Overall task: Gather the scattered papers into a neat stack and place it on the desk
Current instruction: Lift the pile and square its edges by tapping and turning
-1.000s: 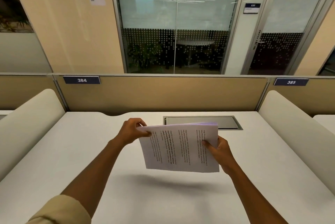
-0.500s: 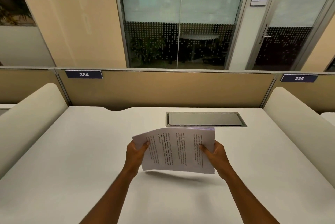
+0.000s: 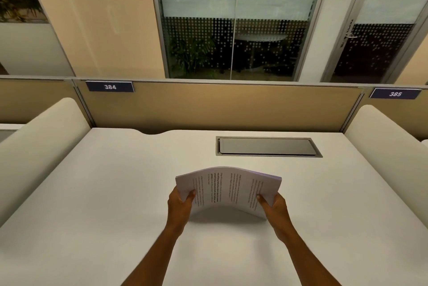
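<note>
I saw the smooth white matte worktop (image 3: 97,193) lying bare and broad on every side of centre frame, bounded by rounded cream dividers at left and right. There my left hand (image 3: 179,207) and right hand (image 3: 275,210) pinched the white printed paper stack (image 3: 228,189) by its side edges, fingers closed on it, sheets arched upward. A flat grey rectangular metal hatch (image 3: 266,146) sat well beyond.

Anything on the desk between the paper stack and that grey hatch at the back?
Nothing: in the head view, only bare white desk lies between the paper stack and the grey hatch.
</note>
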`<state>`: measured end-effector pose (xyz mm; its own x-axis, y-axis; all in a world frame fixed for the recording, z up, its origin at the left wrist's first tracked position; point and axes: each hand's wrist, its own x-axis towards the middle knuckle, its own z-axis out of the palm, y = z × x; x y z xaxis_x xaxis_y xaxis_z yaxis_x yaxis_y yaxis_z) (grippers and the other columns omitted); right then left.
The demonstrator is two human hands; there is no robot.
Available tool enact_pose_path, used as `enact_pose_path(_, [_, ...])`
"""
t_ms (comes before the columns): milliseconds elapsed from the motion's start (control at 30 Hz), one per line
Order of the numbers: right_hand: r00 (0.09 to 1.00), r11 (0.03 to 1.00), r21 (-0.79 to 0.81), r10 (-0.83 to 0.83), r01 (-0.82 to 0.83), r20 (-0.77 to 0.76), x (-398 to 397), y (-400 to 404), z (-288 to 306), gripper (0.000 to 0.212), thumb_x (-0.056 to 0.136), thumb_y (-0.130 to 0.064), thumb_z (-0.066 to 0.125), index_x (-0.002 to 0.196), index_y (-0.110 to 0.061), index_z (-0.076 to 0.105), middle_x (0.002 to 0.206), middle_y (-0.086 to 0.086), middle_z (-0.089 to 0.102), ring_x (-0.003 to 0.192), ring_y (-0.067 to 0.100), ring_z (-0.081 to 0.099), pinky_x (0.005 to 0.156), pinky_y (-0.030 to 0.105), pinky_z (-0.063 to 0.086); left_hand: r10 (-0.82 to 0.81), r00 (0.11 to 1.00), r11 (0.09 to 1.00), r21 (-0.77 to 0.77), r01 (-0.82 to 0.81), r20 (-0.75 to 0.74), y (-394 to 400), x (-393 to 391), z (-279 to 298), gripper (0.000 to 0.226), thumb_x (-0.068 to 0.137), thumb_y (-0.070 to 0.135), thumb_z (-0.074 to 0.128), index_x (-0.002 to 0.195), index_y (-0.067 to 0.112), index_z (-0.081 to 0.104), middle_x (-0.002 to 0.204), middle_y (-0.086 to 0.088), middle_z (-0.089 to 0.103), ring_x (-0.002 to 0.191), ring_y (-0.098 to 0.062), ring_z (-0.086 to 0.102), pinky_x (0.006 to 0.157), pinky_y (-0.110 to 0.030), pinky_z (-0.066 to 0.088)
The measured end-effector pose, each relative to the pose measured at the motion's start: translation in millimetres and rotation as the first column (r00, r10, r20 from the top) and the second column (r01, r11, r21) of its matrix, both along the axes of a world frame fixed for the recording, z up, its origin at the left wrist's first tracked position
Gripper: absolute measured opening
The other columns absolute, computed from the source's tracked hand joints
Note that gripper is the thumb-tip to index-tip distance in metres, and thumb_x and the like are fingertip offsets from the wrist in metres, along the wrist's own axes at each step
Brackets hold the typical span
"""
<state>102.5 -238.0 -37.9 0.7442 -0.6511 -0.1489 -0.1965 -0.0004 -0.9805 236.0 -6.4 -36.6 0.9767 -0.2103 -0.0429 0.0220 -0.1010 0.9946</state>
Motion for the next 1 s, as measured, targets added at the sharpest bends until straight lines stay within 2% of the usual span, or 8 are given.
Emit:
enact_pose_path(200, [1.000, 1.000, -0.010, -0.003, 0.003, -0.005, 6, -2, 2, 0.040, 0.092, -0.013, 0.061, 0.131, -0.013, 0.051, 0.120, 0.010, 0.063, 0.110, 0.030, 0.061, 0.095, 0.047, 0.053, -0.007, 1.000, 1.000, 0.019, 0.006, 0.012, -1, 3, 2, 0.032, 0.095, 0.007, 0.058, 0.127, 0.010, 0.055, 0.114, -0.010, 0.066, 0.104, -0.027, 0.065, 0.083, -0.038, 0.059])
enact_pose_path(367, [1.000, 0.999, -0.041, 0.002, -0.002, -0.001, 5, -3, 7, 0.040, 0.093, -0.013, 0.060, 0.131, -0.014, 0.050, 0.119, 0.011, 0.063, 0.109, 0.031, 0.062, 0.096, 0.050, 0.053, 0.002, 0.999, 1.000, 0.024, -0.003, 0.044, 4, 7, 4, 0.030, 0.095, 0.009, 0.058, 0.124, 0.017, 0.055, 0.106, -0.003, 0.066, 0.097, -0.023, 0.067, 0.075, -0.027, 0.058])
enact_pose_path(633, [0.999, 1.000, -0.012, 0.002, -0.002, -0.037, -5, 5, -6, 0.041, 0.092, -0.014, 0.061, 0.132, -0.014, 0.050, 0.119, 0.009, 0.063, 0.111, 0.029, 0.061, 0.096, 0.047, 0.053, -0.037, 0.999, 0.997, 0.071, 0.037, 0.007, 9, -2, -8, 0.038, 0.097, 0.007, 0.054, 0.135, 0.012, 0.048, 0.118, -0.010, 0.063, 0.109, -0.027, 0.062, 0.084, -0.032, 0.057])
enact_pose_path(733, [0.999, 1.000, -0.021, 0.005, -0.006, -0.037, -3, 1, -1, 0.039, 0.092, -0.016, 0.061, 0.130, -0.016, 0.051, 0.117, 0.007, 0.064, 0.107, 0.027, 0.062, 0.090, 0.043, 0.056, -0.073, 0.997, 0.992, 0.100, 0.073, -0.005, 6, 2, -3, 0.036, 0.098, 0.007, 0.052, 0.134, 0.010, 0.049, 0.120, -0.014, 0.063, 0.109, -0.032, 0.063, 0.088, -0.043, 0.058])
enact_pose_path(800, [0.999, 1.000, -0.026, 0.013, -0.014, -0.032, -2, -2, 4, 0.036, 0.092, -0.019, 0.061, 0.127, -0.017, 0.053, 0.114, 0.007, 0.066, 0.100, 0.026, 0.065, 0.082, 0.040, 0.058, -0.115, 0.993, 0.985, 0.133, 0.112, 0.013, 4, 6, 4, 0.034, 0.098, 0.009, 0.051, 0.132, 0.011, 0.049, 0.118, -0.014, 0.064, 0.106, -0.032, 0.065, 0.085, -0.045, 0.059])
enact_pose_path(900, [1.000, 0.999, -0.027, 0.017, -0.018, -0.022, 0, -12, 13, 0.030, 0.090, -0.019, 0.064, 0.119, -0.019, 0.056, 0.109, 0.006, 0.068, 0.093, 0.022, 0.068, 0.072, 0.032, 0.059, -0.179, 0.981, 0.972, 0.169, 0.166, 0.068, 1, 16, 19, 0.029, 0.099, 0.012, 0.051, 0.127, 0.014, 0.052, 0.114, -0.012, 0.066, 0.102, -0.031, 0.067, 0.079, -0.040, 0.061])
enact_pose_path(1000, [1.000, 1.000, -0.030, 0.006, -0.006, -0.002, 0, -25, 26, 0.027, 0.087, -0.017, 0.068, 0.112, -0.021, 0.059, 0.104, 0.003, 0.070, 0.091, 0.018, 0.068, 0.067, 0.024, 0.056, -0.251, 0.960, 0.945, 0.247, 0.214, 0.127, -3, 32, 41, 0.025, 0.099, 0.016, 0.052, 0.123, 0.015, 0.052, 0.108, -0.007, 0.066, 0.098, -0.028, 0.069, 0.071, -0.030, 0.060])
